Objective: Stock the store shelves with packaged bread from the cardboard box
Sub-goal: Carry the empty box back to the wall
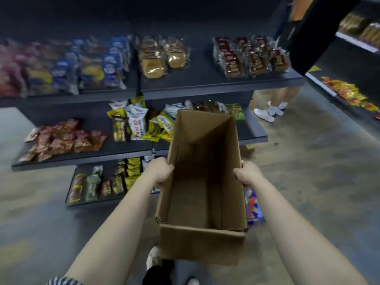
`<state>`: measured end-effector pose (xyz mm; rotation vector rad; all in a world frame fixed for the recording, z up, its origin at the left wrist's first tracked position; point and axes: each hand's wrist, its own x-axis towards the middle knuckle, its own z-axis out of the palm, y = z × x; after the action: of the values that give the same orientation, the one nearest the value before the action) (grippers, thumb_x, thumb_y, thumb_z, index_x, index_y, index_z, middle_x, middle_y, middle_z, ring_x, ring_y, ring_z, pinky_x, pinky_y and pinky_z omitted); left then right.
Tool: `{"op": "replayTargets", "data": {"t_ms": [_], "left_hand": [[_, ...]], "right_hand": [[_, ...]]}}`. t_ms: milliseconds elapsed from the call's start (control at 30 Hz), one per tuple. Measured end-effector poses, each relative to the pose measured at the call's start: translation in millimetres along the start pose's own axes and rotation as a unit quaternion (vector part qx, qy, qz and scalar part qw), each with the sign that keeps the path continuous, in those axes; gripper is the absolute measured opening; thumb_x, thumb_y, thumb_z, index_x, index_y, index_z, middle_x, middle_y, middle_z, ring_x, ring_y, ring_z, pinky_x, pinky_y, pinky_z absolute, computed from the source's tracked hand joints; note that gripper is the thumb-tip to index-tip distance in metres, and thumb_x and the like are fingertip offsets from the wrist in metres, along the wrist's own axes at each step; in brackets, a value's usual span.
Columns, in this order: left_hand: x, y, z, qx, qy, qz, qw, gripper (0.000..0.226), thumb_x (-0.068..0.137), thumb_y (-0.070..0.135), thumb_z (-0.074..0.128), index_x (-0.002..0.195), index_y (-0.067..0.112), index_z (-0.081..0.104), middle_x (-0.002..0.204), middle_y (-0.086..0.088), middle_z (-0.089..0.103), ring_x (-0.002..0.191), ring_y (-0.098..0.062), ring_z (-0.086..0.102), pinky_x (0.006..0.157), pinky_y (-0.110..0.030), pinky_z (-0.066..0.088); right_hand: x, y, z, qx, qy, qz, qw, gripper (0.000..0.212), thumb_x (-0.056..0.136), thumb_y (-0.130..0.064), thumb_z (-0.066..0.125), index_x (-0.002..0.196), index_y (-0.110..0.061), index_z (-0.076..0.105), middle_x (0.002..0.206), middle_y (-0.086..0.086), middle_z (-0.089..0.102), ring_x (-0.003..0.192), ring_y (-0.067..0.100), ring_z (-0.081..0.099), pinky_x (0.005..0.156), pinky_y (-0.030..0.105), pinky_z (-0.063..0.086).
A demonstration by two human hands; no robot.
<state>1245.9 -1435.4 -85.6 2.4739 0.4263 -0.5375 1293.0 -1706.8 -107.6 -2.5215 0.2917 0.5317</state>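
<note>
1. Pink bags [10, 75]: far left of the top shelf [216, 83], blurred.
2. Red packs [63, 136]: lying in a heap on the left of the middle shelf [255, 130].
3. Mixed packs [96, 186]: stood in a row on the bottom shelf [72, 202], near the floor.
4. Blue bags [111, 64]: in rows on the top shelf, right of the pink bags.
5. Yellow and white packs [135, 124]: piled loosely mid-shelf, just left of the box's far end.
6. Bread [162, 56]: clear-wrapped golden loaves in two rows at the centre of the top shelf.
7. Left hand [161, 170]: gripped the box's left wall, thumb over the rim and inside, fingers curled beneath on the outside.
8. Box [201, 243]: brown cardboard, open-topped, held off the floor between both hands in front of the shelves, long axis running near to far; its bare inner bottom showed.
9. Right hand [247, 173]: gripped the right wall the same way, thumb over the rim.
10. Blue pack [254, 206]: just right of the box, below the right forearm; partly hidden.
11. Brown packs [253, 58]: rows at the right end of the top shelf.
12. White shoes [265, 115]: another person's, on the floor beyond the shelf end.
13. Yellow-red packs [347, 91]: on a separate shelf at far right.
</note>
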Motion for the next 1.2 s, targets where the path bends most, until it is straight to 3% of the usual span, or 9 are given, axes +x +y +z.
{"op": "replayTargets", "data": {"t_ms": [167, 300, 400, 567, 700, 767, 933, 1100, 1200], "left_hand": [[-34, -72, -21, -0.058, 0.039, -0.076, 0.995, 0.026, 0.1, 0.025, 0.047, 0.086, 0.004, 0.055, 0.09, -0.016, 0.064, 0.088, -0.035, 0.065, 0.064, -0.031, 0.045], [-63, -128, -38, -0.114, 0.063, -0.133, 0.983, 0.026, 0.098, 0.023, 0.048, 0.083, 0.003, 0.055, 0.075, -0.013, 0.062, 0.068, -0.032, 0.066, 0.045, -0.029, 0.049], [-89, -173, -50, -0.15, 0.091, -0.174, 0.969, 0.023, 0.097, 0.021, 0.047, 0.092, 0.001, 0.056, 0.082, -0.019, 0.066, 0.072, -0.037, 0.07, 0.049, -0.028, 0.054], [-138, -253, -65, -0.204, 0.15, -0.233, 0.939, 0.023, 0.098, 0.02, 0.047, 0.085, 0.001, 0.052, 0.071, -0.011, 0.056, 0.077, -0.041, 0.066, 0.031, -0.019, 0.037], [-181, -317, -78, -0.243, 0.19, -0.283, 0.908, 0.03, 0.098, 0.021, 0.048, 0.073, 0.006, 0.046, 0.071, -0.013, 0.055, 0.064, -0.034, 0.061, 0.044, -0.027, 0.038], [-203, -348, -85, -0.267, 0.215, -0.306, 0.888, 0.029, 0.098, 0.02, 0.048, 0.074, 0.003, 0.048, 0.075, -0.015, 0.056, 0.076, -0.038, 0.066, 0.047, -0.029, 0.041], [-256, -430, -102, -0.285, 0.265, -0.36, 0.848, 0.031, 0.098, 0.024, 0.05, 0.107, -0.004, 0.058, 0.115, -0.024, 0.061, 0.103, -0.04, 0.061, 0.079, -0.041, 0.054], [-307, -506, -117, -0.315, 0.312, -0.399, 0.803, 0.02, 0.097, 0.02, 0.049, 0.102, 0.002, 0.055, 0.108, -0.021, 0.062, 0.091, -0.039, 0.066, 0.06, -0.038, 0.057], [-338, -545, -122, -0.328, 0.34, -0.43, 0.769, 0.027, 0.096, 0.023, 0.05, 0.106, 0.0, 0.059, 0.109, -0.022, 0.063, 0.094, -0.038, 0.066, 0.073, -0.044, 0.059]], "right_hand": [[-12, -63, 37, -0.041, -0.056, -0.05, 0.996, 0.029, 0.092, -0.028, 0.051, 0.111, -0.008, 0.057, 0.098, 0.011, 0.064, 0.079, 0.025, 0.065, 0.07, 0.038, 0.06], [-23, -115, 74, -0.051, -0.103, -0.105, 0.988, 0.027, 0.091, -0.027, 0.051, 0.108, -0.007, 0.059, 0.098, 0.01, 0.065, 0.082, 0.027, 0.065, 0.073, 0.041, 0.059], [-43, -157, 105, -0.084, -0.13, -0.159, 0.975, 0.017, 0.091, -0.025, 0.052, 0.093, -0.009, 0.058, 0.089, 0.008, 0.061, 0.076, 0.024, 0.06, 0.059, 0.032, 0.048], [-80, -227, 167, -0.141, -0.156, -0.246, 0.946, 0.019, 0.089, -0.025, 0.052, 0.084, -0.008, 0.052, 0.08, 0.006, 0.056, 0.069, 0.022, 0.055, 0.05, 0.028, 0.036], [-120, -284, 219, -0.177, -0.188, -0.302, 0.918, 0.019, 0.091, -0.029, 0.051, 0.097, -0.011, 0.05, 0.091, 0.01, 0.058, 0.08, 0.026, 0.059, 0.06, 0.029, 0.039], [-143, -315, 247, -0.196, -0.203, -0.329, 0.901, 0.017, 0.093, -0.028, 0.051, 0.097, -0.012, 0.048, 0.087, 0.006, 0.053, 0.081, 0.026, 0.058, 0.063, 0.031, 0.041], [-201, -389, 320, -0.229, -0.23, -0.387, 0.863, 0.024, 0.092, -0.031, 0.053, 0.097, -0.008, 0.056, 0.082, 0.005, 0.054, 0.07, 0.022, 0.053, 0.053, 0.029, 0.035], [-264, -453, 391, -0.256, -0.257, -0.439, 0.822, 0.035, 0.094, -0.032, 0.051, 0.116, -0.005, 0.053, 0.102, 0.009, 0.057, 0.092, 0.028, 0.058, 0.069, 0.034, 0.048], [-303, -484, 427, -0.262, -0.257, -0.471, 0.802, 0.021, 0.095, -0.03, 0.051, 0.102, -0.01, 0.049, 0.092, 0.005, 0.055, 0.087, 0.025, 0.058, 0.079, 0.038, 0.054]]}}
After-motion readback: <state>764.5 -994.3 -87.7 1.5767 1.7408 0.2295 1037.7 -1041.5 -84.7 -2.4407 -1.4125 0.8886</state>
